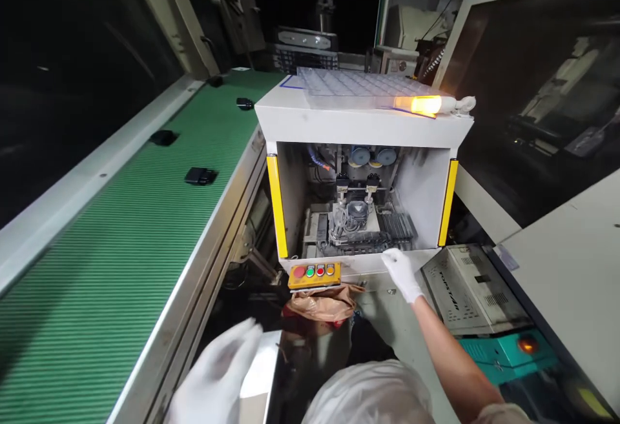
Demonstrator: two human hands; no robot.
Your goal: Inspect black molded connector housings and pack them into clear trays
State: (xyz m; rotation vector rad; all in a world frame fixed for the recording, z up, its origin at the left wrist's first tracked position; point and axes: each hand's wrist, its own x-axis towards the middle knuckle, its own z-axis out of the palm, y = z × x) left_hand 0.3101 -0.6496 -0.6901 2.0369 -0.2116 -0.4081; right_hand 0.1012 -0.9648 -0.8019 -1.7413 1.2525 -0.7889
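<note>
My left hand [217, 372], in a white glove, is slightly blurred at the bottom left. Its fingers are drawn together, and whatever may be between them cannot be made out. A pale flat-sided box or panel [259, 372] lies beside and below it. My right hand [403, 275], also gloved in white, is at the front lip of a white machine housing [358, 126], fingers curled together with nothing visible in them. Inside the housing, a dark part [357, 212] sits on a metal fixture, below two round wheels [372, 156].
A green conveyor belt [121, 269] runs along the left, carrying several black parts such as an adapter-like block [199, 175]. A yellow button box [314, 275] sits below the housing opening. A clear tray [349, 88] and a lit amber lamp [426, 104] are on top.
</note>
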